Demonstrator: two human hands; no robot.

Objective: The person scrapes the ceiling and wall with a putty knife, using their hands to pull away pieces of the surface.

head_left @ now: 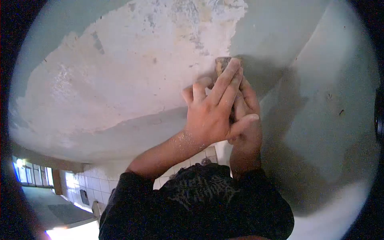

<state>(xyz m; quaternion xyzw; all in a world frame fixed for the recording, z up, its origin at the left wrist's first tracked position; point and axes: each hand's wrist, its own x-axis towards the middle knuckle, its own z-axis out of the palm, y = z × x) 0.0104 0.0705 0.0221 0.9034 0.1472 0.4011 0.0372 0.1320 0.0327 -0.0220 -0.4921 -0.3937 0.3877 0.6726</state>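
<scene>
Both my hands press a small brown sanding block (221,64) against a wall. My left hand (210,114) lies on top, its fingers stretched up over the block and dusted with white powder. My right hand (249,128) sits underneath and is mostly covered by the left, with its fingers reaching up to the block. The block rests at the right edge of a large pale patch of bare plaster (132,76) where the grey-green paint (288,36) is gone.
Painted grey-green wall (332,120) continues to the right and below. My black patterned shirt (200,204) fills the bottom. At lower left are white wall tiles (94,184) and a bright window (32,174).
</scene>
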